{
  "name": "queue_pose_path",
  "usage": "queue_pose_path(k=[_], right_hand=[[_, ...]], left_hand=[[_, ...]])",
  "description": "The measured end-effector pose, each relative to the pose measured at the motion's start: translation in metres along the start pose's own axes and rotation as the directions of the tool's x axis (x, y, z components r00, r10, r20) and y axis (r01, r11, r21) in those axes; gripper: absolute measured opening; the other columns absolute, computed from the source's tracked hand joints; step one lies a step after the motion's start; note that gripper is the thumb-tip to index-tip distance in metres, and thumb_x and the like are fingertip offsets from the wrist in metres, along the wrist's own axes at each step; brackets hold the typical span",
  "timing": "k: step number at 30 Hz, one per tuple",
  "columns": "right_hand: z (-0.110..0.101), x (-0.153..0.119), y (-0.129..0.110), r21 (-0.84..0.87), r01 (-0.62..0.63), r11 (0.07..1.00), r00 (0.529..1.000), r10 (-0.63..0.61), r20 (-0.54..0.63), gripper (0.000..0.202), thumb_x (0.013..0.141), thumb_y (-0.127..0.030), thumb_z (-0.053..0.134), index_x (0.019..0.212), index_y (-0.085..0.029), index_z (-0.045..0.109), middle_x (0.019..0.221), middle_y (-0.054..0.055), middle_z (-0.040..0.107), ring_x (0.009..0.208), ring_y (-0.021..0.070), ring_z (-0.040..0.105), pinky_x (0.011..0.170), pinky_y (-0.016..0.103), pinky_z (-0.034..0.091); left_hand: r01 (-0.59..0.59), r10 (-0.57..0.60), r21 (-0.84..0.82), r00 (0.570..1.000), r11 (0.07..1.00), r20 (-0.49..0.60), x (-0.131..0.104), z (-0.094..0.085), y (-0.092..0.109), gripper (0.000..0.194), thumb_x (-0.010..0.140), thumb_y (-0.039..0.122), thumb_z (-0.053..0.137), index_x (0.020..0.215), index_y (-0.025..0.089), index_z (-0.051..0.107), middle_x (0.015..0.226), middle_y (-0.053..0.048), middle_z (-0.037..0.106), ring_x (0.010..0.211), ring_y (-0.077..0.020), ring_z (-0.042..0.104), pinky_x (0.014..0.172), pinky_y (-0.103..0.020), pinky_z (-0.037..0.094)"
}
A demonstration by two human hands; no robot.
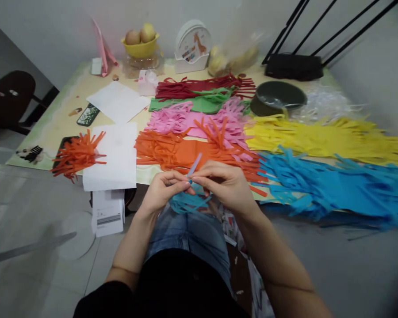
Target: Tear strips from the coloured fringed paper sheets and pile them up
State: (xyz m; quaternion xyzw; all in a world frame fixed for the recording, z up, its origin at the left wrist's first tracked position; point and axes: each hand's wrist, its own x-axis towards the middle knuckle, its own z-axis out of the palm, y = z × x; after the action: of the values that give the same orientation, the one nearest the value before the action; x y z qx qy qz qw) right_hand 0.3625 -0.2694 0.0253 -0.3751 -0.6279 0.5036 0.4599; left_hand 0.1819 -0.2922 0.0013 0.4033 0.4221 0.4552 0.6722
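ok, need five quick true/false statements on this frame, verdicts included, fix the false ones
1. The left hand and right hand meet at the blue tassel. True.
2. The yellow fringed sheet lies left of the pink fringed sheet. False: it lies to the right in the picture.
3. The orange tassel overlaps the white paper. True.
4. The yellow bowl is empty. False: it holds round items.
5. The red fringed sheet lies beyond the green fringed sheet. True.
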Motion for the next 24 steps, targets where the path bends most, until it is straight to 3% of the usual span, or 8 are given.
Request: queue_pose_path(k=[8,14,16,17,18,20,22,24], right_hand=[[0.011,0.008,-0.002,-0.006,-0.007,1.000,0.993,0.006,-0.121,0.024,0.081,-0.041,0.077,0.073,-0.019,0.073,0.073,0.001,0.062,0.043,0.0073,0.053,0.039,0.024,0.041],[0.010,0.001,0.004,0.067,-0.020,0.998,0.994,0.027,-0.109,0.026,0.085,-0.045,0.072,0.095,-0.021,0.074,0.082,0.001,0.066,0.051,0.0086,0.057,0.046,0.024,0.050],[0.002,-0.008,0.009,0.094,-0.042,0.995,0.992,0.053,-0.115,0.031,0.086,-0.044,0.071,0.109,-0.023,0.072,0.085,0.001,0.068,0.054,0.0092,0.059,0.051,0.024,0.054],[-0.003,-0.014,0.013,0.082,-0.052,0.995,0.989,0.062,-0.131,0.030,0.087,-0.042,0.070,0.110,-0.023,0.072,0.085,0.001,0.069,0.055,0.0095,0.060,0.052,0.024,0.055],[-0.008,-0.021,0.016,0.055,-0.060,0.997,0.986,0.068,-0.153,0.027,0.088,-0.041,0.069,0.108,-0.023,0.073,0.083,0.002,0.070,0.054,0.0099,0.060,0.052,0.024,0.055],[-0.018,-0.035,0.023,-0.023,-0.066,0.998,0.977,0.060,-0.205,0.020,0.090,-0.038,0.066,0.100,-0.022,0.074,0.080,0.002,0.070,0.053,0.0109,0.060,0.051,0.025,0.054],[-0.033,-0.051,0.031,-0.120,-0.055,0.991,0.962,0.020,-0.274,0.017,0.090,-0.035,0.064,0.096,-0.023,0.075,0.079,0.002,0.071,0.052,0.0119,0.059,0.050,0.026,0.053],[-0.056,-0.068,0.040,-0.264,-0.049,0.963,0.931,-0.052,-0.362,0.015,0.091,-0.033,0.064,0.095,-0.025,0.075,0.079,0.003,0.071,0.054,0.0134,0.061,0.051,0.028,0.052]], left_hand=[[-0.009,0.005,-0.058,0.998,0.998,-0.066,0.000,-0.007,-0.008,0.038,0.062,0.047,0.087,0.068,0.016,0.067,0.059,-0.002,0.067,0.052,-0.0118,0.059,0.052,-0.023,0.048],[-0.106,0.197,0.451,0.967,0.886,-0.161,-0.011,-0.049,0.025,0.042,0.072,0.056,0.078,0.084,0.016,0.074,0.071,-0.001,0.073,0.065,-0.0181,0.070,0.064,-0.032,0.059],[-0.144,0.365,0.566,0.882,0.812,-0.298,-0.013,-0.090,0.066,0.039,0.074,0.048,0.080,0.097,0.017,0.073,0.084,0.003,0.075,0.083,-0.0178,0.073,0.086,-0.036,0.059],[-0.180,0.524,0.648,0.760,0.740,-0.386,-0.013,-0.113,0.090,0.040,0.075,0.045,0.079,0.103,0.017,0.072,0.092,0.006,0.075,0.096,-0.0174,0.071,0.101,-0.039,0.052],[-0.124,0.744,0.841,0.545,0.527,-0.386,-0.013,-0.136,0.113,0.039,0.078,0.047,0.077,0.102,0.016,0.072,0.096,0.007,0.074,0.104,-0.0184,0.069,0.108,-0.043,0.047],[0.157,0.896,0.974,0.391,0.162,-0.211,-0.008,-0.173,0.150,0.034,0.083,0.047,0.074,0.102,0.018,0.072,0.115,0.012,0.072,0.128,-0.0202,0.057,0.123,-0.050,0.023],[0.248,0.844,0.968,0.510,0.039,-0.165,-0.001,-0.191,0.166,0.030,0.088,0.047,0.067,0.095,0.018,0.073,0.120,0.015,0.069,0.140,-0.0220,0.045,0.124,-0.052,0.012],[0.193,0.739,0.970,0.629,0.150,-0.240,0.009,-0.185,0.162,0.031,0.085,0.045,0.070,0.079,0.015,0.071,0.107,0.011,0.073,0.137,-0.0257,0.049,0.123,-0.056,0.018]])
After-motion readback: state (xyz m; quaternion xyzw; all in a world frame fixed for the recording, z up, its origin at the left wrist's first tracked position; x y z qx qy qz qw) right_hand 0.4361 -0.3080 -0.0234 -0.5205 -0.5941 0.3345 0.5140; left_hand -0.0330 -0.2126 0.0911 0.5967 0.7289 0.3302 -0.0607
